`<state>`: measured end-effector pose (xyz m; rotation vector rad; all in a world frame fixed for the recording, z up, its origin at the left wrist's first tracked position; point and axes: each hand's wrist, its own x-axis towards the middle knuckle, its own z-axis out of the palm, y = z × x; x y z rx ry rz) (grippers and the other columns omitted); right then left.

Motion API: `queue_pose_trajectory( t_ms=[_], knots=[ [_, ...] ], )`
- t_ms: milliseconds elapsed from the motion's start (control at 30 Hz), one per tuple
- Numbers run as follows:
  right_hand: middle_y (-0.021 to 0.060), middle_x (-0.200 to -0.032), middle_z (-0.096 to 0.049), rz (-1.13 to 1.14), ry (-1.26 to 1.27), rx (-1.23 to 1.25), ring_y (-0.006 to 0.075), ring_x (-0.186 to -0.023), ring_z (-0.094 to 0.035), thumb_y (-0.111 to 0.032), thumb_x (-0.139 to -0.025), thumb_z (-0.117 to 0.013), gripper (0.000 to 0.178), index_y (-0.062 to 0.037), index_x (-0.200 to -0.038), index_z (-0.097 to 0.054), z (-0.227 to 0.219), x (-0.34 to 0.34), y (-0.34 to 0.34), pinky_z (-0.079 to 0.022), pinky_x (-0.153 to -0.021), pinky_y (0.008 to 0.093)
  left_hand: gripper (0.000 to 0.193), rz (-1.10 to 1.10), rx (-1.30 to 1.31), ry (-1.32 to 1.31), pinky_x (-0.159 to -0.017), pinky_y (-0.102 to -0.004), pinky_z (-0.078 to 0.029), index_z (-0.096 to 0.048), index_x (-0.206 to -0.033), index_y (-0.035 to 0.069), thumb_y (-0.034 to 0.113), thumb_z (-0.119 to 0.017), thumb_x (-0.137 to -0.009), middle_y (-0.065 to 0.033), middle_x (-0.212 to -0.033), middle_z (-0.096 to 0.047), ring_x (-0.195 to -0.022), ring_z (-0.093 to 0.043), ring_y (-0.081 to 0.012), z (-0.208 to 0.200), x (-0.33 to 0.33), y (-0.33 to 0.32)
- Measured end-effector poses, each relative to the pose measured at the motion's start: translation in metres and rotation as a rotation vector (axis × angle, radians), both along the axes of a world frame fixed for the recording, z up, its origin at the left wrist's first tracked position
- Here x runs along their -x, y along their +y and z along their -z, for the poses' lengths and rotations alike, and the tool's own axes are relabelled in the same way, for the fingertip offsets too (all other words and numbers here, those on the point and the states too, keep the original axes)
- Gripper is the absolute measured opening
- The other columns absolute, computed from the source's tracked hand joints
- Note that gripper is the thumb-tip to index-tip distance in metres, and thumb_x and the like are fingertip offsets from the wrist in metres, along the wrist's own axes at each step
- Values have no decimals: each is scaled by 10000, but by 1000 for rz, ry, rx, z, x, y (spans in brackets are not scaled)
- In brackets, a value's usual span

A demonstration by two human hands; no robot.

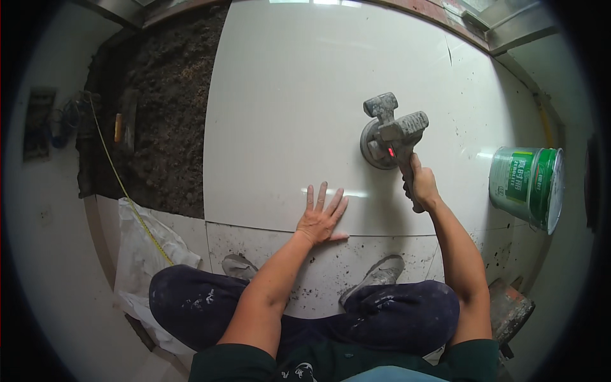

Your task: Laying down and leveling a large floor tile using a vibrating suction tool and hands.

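Right hand on gray tool, left hand flat on big pale tile

Right hand (425,186): fingers wrapped round the grip of a gray power tool (402,130), which is caked in dust. Tool is over the right half of the large pale tile (280,121); its round base looks to be down on the tile face. Small red light near the top of the grip.

Left hand (320,219): palm down, fingers spread, at the tile's near edge, left of the tool and apart from it. Thumb points right, close to the seam.

Nearer the body: strip of pale floor (318,283) with dark crumbs, two dusty shoes (382,272) on it, dark trousers (197,302) with white smears, knees bent wide.

Left of tile: dark, rough bed of loose material (168,83); an orange stick-like item (118,128) lies there. Yellow measuring tape (118,173) runs down over the bed to white crumpled sheeting (143,232) by the left knee.

Right: green and white bucket (520,184), well apart from the tool. Lower right, behind the right arm: worn reddish-gray item (512,312), kind unclear.
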<state>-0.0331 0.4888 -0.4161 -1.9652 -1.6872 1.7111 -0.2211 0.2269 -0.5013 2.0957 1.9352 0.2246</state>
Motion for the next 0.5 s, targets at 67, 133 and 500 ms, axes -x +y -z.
queue_pose_trajectory(
  t_ms=[67, 133, 500],
  knots=[
    [70, -605, -564, -8, -18, -6, 177, -495, -565, -720, -976, -424, 788, 12, -843, -684, -2, 1, 0, -466, -467, 342, 1082, 6, 20, 14, -1148, -774, -58, -391, -1546, 118, 870, -476, -774, -160, -1639, -285, -1481, -182, -561, 0, 1, 1],
    [68, -606, -561, -9, -13, 0, 177, -496, -566, -719, -977, -422, 786, 11, -843, -681, -3, 2, 0, -467, -467, 341, 1084, 1, 34, 3, -1156, -765, -53, -381, -1553, 121, 867, -473, -772, -149, -1643, -281, -1490, -170, -548, -1, 1, 1],
    [68, -604, -553, -3, -18, 0, 179, -499, -567, -716, -980, -421, 781, 10, -837, -673, -9, 6, 0, -468, -465, 341, 1076, 3, 55, -15, -1167, -751, -44, -355, -1568, 124, 855, -464, -786, -133, -1650, -273, -1501, -159, -536, -4, 3, 2]
  ],
)
